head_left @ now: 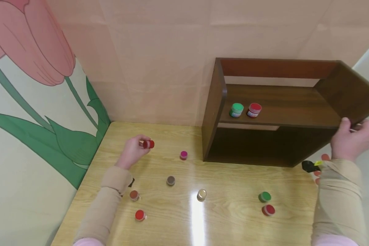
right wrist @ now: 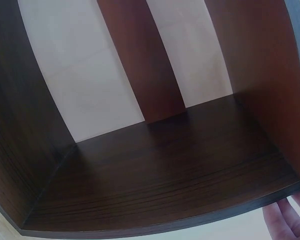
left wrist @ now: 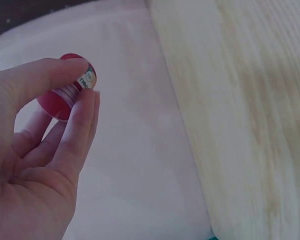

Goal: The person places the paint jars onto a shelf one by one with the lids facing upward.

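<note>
My left hand point(head_left: 133, 150) pinches a small red-lidded jar point(head_left: 148, 144) between thumb and fingers, above the left part of the table. The left wrist view shows this jar point(left wrist: 62, 97) tipped on its side, a label between the fingertips. At the far right, my right hand point(head_left: 352, 140) grips the front edge of the side panel of a dark brown wooden shelf point(head_left: 283, 121). In the right wrist view its fingers point(right wrist: 285, 220) lie along the panel's outer side. A green-lidded jar point(head_left: 236, 110) and a red-lidded jar point(head_left: 254, 110) stand on the shelf's upper board.
Jars are scattered on the wooden table: magenta point(head_left: 183, 155), dark grey point(head_left: 171, 180), brown point(head_left: 134, 195), bright red point(head_left: 139, 215), gold point(head_left: 201, 195), green point(head_left: 264, 196) and dark red point(head_left: 268, 210). A pinkish cloth wall point(head_left: 153, 68) stands behind; a tulip-printed cloth point(head_left: 33, 143) hangs at left.
</note>
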Tool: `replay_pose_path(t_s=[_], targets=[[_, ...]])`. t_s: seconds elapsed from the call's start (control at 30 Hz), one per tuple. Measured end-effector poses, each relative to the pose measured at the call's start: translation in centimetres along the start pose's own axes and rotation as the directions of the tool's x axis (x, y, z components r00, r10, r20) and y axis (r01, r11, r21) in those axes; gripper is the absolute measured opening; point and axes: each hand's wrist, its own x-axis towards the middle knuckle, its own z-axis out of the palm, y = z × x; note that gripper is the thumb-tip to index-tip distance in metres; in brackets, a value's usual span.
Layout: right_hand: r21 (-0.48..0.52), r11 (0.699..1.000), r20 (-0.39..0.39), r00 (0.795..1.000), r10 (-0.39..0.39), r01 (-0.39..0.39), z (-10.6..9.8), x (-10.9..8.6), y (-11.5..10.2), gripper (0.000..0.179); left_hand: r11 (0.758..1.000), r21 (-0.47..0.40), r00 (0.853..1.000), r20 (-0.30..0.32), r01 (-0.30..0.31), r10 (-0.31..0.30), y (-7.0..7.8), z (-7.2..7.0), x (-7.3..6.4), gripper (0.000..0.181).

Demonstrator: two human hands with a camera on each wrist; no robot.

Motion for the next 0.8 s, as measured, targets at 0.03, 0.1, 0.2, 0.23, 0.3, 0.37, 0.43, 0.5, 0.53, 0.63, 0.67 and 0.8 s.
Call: replay_pose_path(t_s=[0.03, 0.1, 0.2, 0.23, 0.3, 0.37, 0.43, 0.5, 0.53, 0.63, 0.67, 0.8], targets=[[-0.002, 1.0, 0.001, 1.0, 0.0, 0.0, 0.0, 0.0, 0.0, 0.017, 1.0, -0.001, 1.0, 0.0, -0.003, 0.003, 0.2, 0.0, 0.0, 0.037], [-0.001, 1.0, 0.001, 1.0, -0.003, 0.003, -0.1, 0.0, 0.0, 0.017, 1.0, 0.003, 1.0, 0.0, -0.008, 0.008, 0.6, 0.1, 0.1, 0.036], [0.008, 1.0, -0.001, 1.0, 0.0, 0.0, -0.3, 0.0, -0.1, 0.014, 1.0, 0.016, 1.0, 0.003, -0.023, 0.023, 1.2, 0.2, 0.2, 0.037], [0.008, 1.0, -0.005, 1.0, -0.005, 0.005, -0.3, 0.0, -0.1, 0.013, 0.999, 0.02, 1.0, 0.003, -0.027, 0.027, 1.5, 0.2, 0.2, 0.038], [0.011, 1.0, -0.009, 1.0, -0.01, 0.01, -0.4, 0.0, -0.1, 0.011, 0.998, 0.03, 0.999, 0.007, -0.05, 0.05, 2.0, 0.2, 0.3, 0.038], [0.01, 1.0, -0.015, 1.0, -0.021, 0.021, -0.3, 0.0, -0.1, 0.009, 0.996, 0.036, 0.997, 0.011, -0.076, 0.076, 2.6, 0.2, 0.4, 0.039], [0.008, 1.0, -0.02, 0.999, -0.029, 0.03, -0.3, 0.1, 0.1, 0.008, 0.994, 0.039, 0.995, 0.015, -0.101, 0.1, 3.3, 0.1, 0.5, 0.039], [0.005, 0.999, -0.024, 0.999, -0.035, 0.035, -0.2, 0.2, 0.2, 0.008, 0.991, 0.045, 0.992, 0.02, -0.127, 0.126, 3.9, 0.0, 0.5, 0.039], [0.003, 0.999, -0.024, 0.999, -0.035, 0.035, -0.2, 0.2, 0.3, 0.008, 0.99, 0.046, 0.991, 0.022, -0.135, 0.134, 4.2, 0.0, 0.5, 0.038], [0.004, 1.0, -0.02, 0.999, -0.029, 0.029, -0.2, 0.5, 0.6, 0.008, 0.985, 0.047, 0.986, 0.032, -0.167, 0.165, 5.0, 0.0, 0.6, 0.036], [0.007, 1.0, -0.017, 1.0, -0.027, 0.027, -0.1, 0.5, 0.7, 0.009, 0.983, 0.046, 0.983, 0.036, -0.179, 0.178, 5.3, 0.0, 0.6, 0.036], [0.016, 1.0, -0.014, 1.0, -0.023, 0.023, 0.0, 0.8, 1.1, 0.011, 0.975, 0.052, 0.975, 0.063, -0.215, 0.212, 6.5, -0.1, 0.5, 0.034]])
